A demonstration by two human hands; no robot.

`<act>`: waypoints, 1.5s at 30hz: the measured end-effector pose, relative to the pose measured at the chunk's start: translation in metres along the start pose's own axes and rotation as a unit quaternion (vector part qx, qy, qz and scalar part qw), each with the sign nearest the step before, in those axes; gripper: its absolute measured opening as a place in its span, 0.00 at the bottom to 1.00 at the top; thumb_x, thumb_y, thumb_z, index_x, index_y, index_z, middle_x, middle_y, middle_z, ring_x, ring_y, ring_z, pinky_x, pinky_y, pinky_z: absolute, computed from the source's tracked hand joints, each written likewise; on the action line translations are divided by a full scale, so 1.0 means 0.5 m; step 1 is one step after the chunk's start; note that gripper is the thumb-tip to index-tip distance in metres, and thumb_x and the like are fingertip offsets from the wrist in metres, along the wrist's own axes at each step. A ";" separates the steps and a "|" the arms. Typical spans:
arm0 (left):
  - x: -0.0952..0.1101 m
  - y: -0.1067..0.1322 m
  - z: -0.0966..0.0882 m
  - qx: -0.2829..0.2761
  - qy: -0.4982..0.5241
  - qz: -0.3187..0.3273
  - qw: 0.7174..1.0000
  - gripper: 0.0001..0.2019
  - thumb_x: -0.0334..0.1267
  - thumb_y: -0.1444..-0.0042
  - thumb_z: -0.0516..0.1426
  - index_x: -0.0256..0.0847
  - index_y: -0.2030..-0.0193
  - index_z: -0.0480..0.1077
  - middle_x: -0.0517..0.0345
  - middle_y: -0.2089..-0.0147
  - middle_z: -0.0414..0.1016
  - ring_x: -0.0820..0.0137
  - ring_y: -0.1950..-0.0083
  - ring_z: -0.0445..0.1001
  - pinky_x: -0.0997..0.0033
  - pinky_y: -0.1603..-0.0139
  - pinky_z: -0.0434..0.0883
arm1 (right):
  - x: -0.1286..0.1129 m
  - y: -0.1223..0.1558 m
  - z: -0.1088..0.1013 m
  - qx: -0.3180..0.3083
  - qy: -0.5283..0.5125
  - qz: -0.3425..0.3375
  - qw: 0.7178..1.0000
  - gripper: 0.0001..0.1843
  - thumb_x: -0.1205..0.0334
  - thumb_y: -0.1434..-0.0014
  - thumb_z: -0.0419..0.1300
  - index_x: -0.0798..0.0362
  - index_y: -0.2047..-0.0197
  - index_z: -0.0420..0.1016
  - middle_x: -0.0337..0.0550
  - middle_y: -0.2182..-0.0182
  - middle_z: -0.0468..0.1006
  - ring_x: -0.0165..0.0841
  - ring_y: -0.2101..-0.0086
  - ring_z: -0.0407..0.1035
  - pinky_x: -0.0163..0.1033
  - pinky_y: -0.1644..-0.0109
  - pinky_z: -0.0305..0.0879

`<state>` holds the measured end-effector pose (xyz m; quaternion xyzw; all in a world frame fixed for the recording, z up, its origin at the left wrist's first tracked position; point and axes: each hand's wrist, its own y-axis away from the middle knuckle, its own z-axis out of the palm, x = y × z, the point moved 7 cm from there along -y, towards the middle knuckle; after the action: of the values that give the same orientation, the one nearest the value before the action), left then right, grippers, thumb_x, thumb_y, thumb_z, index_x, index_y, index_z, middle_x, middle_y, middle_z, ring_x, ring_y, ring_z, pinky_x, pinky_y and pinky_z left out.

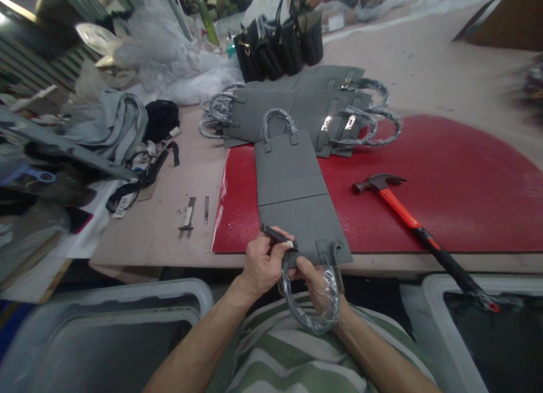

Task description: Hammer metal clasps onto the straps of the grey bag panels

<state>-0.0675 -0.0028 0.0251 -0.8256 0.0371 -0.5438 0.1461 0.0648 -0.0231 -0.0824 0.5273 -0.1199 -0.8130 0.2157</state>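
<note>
A grey bag panel [292, 172] lies lengthwise in front of me, with a plastic-wrapped handle [278, 117] at its far end. Its near end hangs over the table edge, where a second wrapped handle [311, 325] loops down toward my lap. My left hand [263, 263] is closed around a short dark bar-shaped tool [274, 233], held at a slant over the panel's near left corner; its exact kind is unclear. With thumb on top and fingers underneath, my right hand [316, 280] grips the panel's near edge, inside the handle loop.
A red board [424, 150] lies under the panel. On it rests a claw hammer [403, 209], grip jutting past the table edge. More grey panels [275, 107] are stacked behind, near black bags [275, 51]. Small metal tools [188, 217] lie left; grey bins [199, 294] stand below.
</note>
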 end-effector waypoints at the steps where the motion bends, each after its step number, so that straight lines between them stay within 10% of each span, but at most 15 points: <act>1: 0.003 -0.001 0.000 0.001 -0.009 0.011 1.000 0.04 0.31 0.40 0.56 0.39 0.58 0.70 0.54 0.61 0.81 0.69 0.60 0.81 0.74 0.58 0.77 | 0.001 0.000 0.000 0.004 -0.001 0.006 1.000 0.23 0.41 0.52 0.70 0.55 0.70 0.82 0.46 0.76 0.81 0.38 0.74 0.76 0.44 0.64 0.76; 12: -0.002 -0.063 0.006 -0.061 -0.041 0.021 0.997 0.04 0.30 0.40 0.56 0.40 0.60 0.71 0.56 0.63 0.79 0.70 0.63 0.79 0.74 0.61 0.74 | -0.034 -0.018 0.047 0.004 -0.021 0.001 1.000 0.34 0.35 0.55 0.70 0.60 0.62 0.80 0.52 0.74 0.82 0.38 0.76 0.76 0.39 0.73 0.74; 27: -0.028 -0.019 0.028 -0.058 -0.114 0.161 0.979 0.06 0.31 0.39 0.56 0.41 0.55 0.69 0.53 0.61 0.80 0.68 0.63 0.81 0.73 0.61 0.76 | -0.005 0.052 -0.070 -0.109 0.309 0.037 0.944 0.16 0.49 0.44 0.55 0.53 0.72 0.70 0.41 0.79 0.75 0.30 0.79 0.66 0.35 0.74 0.62; 30: -0.033 -0.019 0.029 -0.063 -0.103 0.152 0.981 0.06 0.32 0.38 0.56 0.41 0.55 0.69 0.53 0.61 0.80 0.68 0.62 0.81 0.73 0.60 0.77 | -0.071 0.070 -0.125 -0.092 0.429 0.012 0.898 0.15 0.52 0.42 0.51 0.51 0.72 0.72 0.40 0.80 0.73 0.31 0.79 0.65 0.36 0.74 0.60; 35: -0.030 -0.022 0.030 -0.064 -0.100 0.147 0.982 0.06 0.32 0.39 0.56 0.41 0.55 0.69 0.53 0.61 0.80 0.68 0.62 0.81 0.72 0.59 0.77 | -0.306 0.071 -0.240 0.151 0.541 -0.167 0.810 0.19 0.45 0.45 0.54 0.50 0.64 0.77 0.46 0.72 0.80 0.39 0.71 0.73 0.42 0.64 0.67; 39: -0.018 -0.024 0.035 -0.075 -0.132 0.153 0.976 0.06 0.32 0.39 0.56 0.40 0.56 0.70 0.53 0.63 0.80 0.69 0.66 0.80 0.74 0.64 0.76 | -0.399 0.052 -0.266 0.234 0.555 -0.225 0.766 0.21 0.42 0.50 0.55 0.50 0.65 0.78 0.49 0.71 0.80 0.42 0.69 0.73 0.47 0.59 0.67; 42: -0.017 -0.025 0.034 -0.074 -0.119 0.136 0.981 0.07 0.31 0.40 0.55 0.40 0.56 0.70 0.54 0.64 0.80 0.68 0.65 0.80 0.73 0.63 0.76 | -0.380 0.042 -0.250 0.221 0.546 -0.215 0.779 0.20 0.42 0.51 0.57 0.49 0.68 0.78 0.47 0.72 0.79 0.41 0.70 0.73 0.46 0.60 0.66; 45: -0.023 -0.024 0.026 -0.048 -0.083 0.115 0.989 0.07 0.30 0.41 0.55 0.40 0.57 0.70 0.53 0.61 0.80 0.68 0.61 0.80 0.72 0.59 0.76 | -0.285 0.040 -0.226 0.140 0.469 -0.114 0.865 0.20 0.41 0.50 0.59 0.50 0.72 0.78 0.44 0.77 0.78 0.38 0.73 0.71 0.42 0.68 0.66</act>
<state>-0.0612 0.0136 0.0135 -0.8642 0.1455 -0.4507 0.1700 0.2223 0.0310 -0.0059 0.8808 -0.0559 -0.4640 0.0760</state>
